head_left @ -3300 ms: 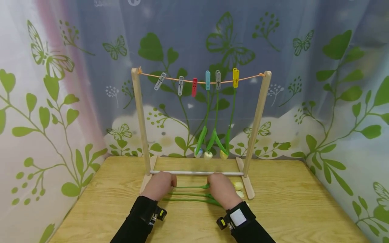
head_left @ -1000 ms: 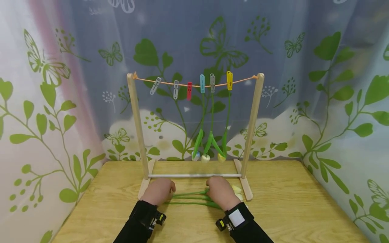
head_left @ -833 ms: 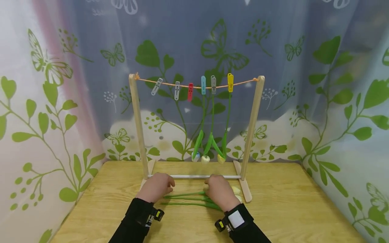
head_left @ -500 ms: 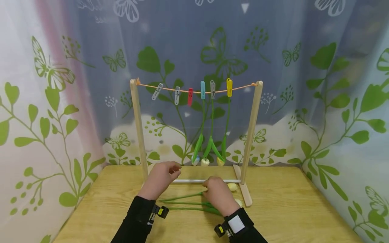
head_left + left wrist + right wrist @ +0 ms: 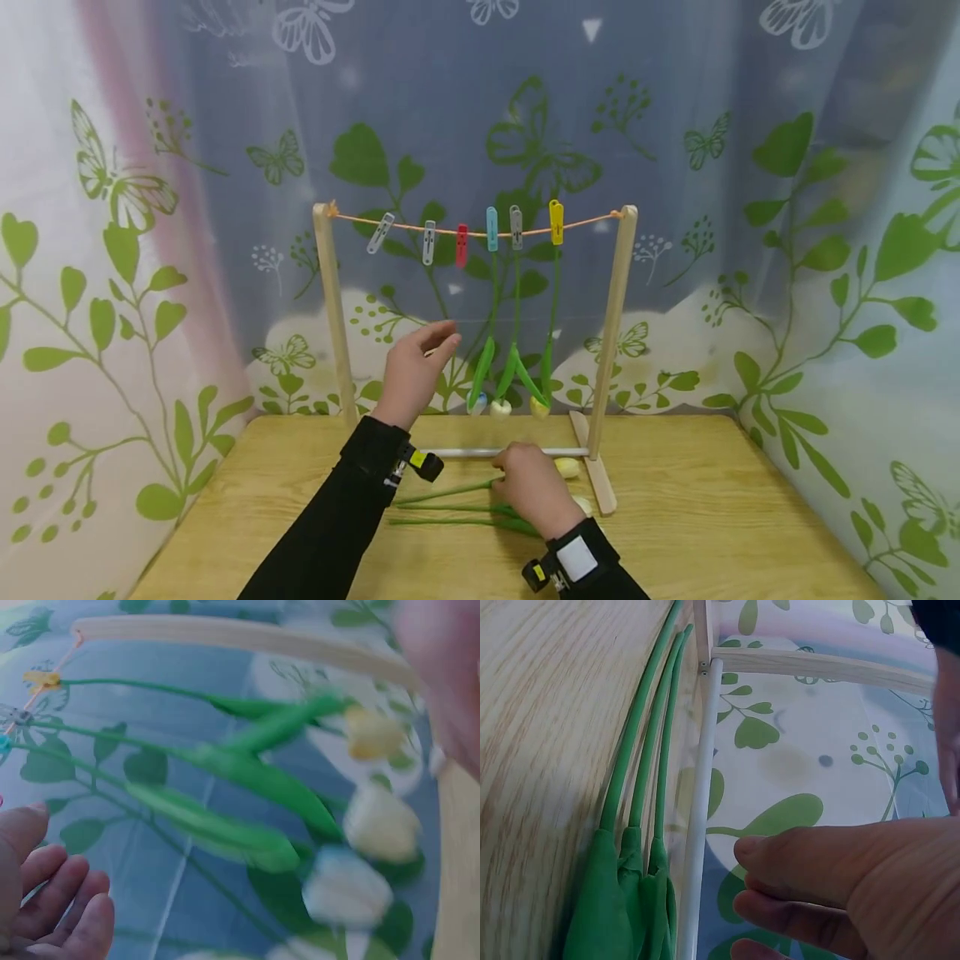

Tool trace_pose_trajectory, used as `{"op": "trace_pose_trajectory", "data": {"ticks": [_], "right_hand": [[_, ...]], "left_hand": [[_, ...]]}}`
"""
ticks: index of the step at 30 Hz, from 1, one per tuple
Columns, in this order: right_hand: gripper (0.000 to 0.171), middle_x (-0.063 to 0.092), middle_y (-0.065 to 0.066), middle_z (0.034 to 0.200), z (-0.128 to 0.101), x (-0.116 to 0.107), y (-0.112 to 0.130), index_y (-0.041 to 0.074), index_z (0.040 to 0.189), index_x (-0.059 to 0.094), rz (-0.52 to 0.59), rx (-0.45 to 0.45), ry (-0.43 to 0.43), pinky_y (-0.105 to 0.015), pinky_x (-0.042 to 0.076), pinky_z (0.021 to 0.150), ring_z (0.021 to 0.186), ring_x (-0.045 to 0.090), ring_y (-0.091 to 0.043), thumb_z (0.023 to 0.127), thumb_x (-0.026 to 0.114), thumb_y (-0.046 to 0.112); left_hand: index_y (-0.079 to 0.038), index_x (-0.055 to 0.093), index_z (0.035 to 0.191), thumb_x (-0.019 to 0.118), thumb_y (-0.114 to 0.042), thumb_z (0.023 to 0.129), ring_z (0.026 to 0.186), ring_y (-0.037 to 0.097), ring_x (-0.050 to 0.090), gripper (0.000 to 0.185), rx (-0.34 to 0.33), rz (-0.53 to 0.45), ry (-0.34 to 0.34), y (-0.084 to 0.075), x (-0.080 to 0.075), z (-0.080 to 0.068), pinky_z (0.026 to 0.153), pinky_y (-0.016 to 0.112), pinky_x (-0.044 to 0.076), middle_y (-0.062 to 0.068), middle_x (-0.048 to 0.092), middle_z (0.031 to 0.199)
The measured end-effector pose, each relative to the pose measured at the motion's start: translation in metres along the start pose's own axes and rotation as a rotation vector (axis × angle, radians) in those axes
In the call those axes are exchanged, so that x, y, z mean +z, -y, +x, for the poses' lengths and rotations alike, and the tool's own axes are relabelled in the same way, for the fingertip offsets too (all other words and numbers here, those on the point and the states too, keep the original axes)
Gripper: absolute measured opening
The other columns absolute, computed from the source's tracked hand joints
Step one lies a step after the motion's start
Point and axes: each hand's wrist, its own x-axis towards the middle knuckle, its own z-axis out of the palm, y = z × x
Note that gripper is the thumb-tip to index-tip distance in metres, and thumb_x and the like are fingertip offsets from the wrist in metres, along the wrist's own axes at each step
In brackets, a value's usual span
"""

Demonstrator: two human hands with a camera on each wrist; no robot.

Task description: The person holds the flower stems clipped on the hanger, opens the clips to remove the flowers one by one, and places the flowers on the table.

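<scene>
Head view: left hand [image 5: 415, 372] has come up off the surface [image 5: 712, 517] since half a second ago — it now hangs in the air in front of the wooden rack [image 5: 617, 325], at about 7 o'clock from the red clip [image 5: 461, 245] on the orange string [image 5: 592, 222]. Fingers loosely spread, holding nothing (left wrist view agrees: bare palm, hanging tulips [image 5: 247, 787] blurred behind). My read: the left hand is heading for a free clip, so a stem should follow.

Right hand [image 5: 531, 489] stays low, lying on the three loose tulip stems [image 5: 442, 504] just in front of the rack's white bottom rod [image 5: 468, 452]. Its fingers curl over the leafy part; whether they actually pinch a stem, I cannot tell. Right wrist view shows the stems [image 5: 641, 772] flat on the wood beside the rod [image 5: 697, 817], fingers [image 5: 832, 862] above them.
</scene>
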Motion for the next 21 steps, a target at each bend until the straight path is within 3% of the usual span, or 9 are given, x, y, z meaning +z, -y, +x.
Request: {"op": "trace_pose_trajectory", "data": {"ticks": [4,11,21], "right_hand": [[0.017,0.08,-0.011,0.097,0.0,0.001,0.0,0.005,0.105,0.087,-0.007,-0.005,0.011,-0.042,0.069,0.078,0.089,0.078,-0.028,0.088,0.09,0.005],[0.007,0.078,-0.01,0.091,-0.002,0.003,0.001,0.007,0.09,0.084,0.006,0.004,0.014,-0.04,0.068,0.072,0.081,0.076,-0.024,0.088,0.089,0.004],[0.007,0.075,-0.007,0.086,0.001,0.006,0.002,0.005,0.087,0.082,-0.024,-0.011,0.013,-0.034,0.063,0.067,0.075,0.07,-0.018,0.087,0.089,0.004]], "left_hand": [[-0.021,0.062,0.156,0.064,-0.041,0.113,0.144,0.02,0.061,0.047,-0.002,-0.107,-0.004,-0.017,0.011,0.022,0.124,0.036,0.052,-0.002,0.066,0.153],[-0.018,0.064,0.154,0.066,-0.04,0.112,0.146,0.024,0.06,0.048,0.007,-0.15,-0.015,-0.039,0.031,0.048,0.123,0.035,0.053,0.003,0.067,0.151],[-0.014,0.071,0.147,0.07,-0.038,0.11,0.13,0.027,0.069,0.044,0.006,-0.276,-0.06,-0.067,0.044,0.066,0.115,0.045,0.06,0.005,0.075,0.138]]}}
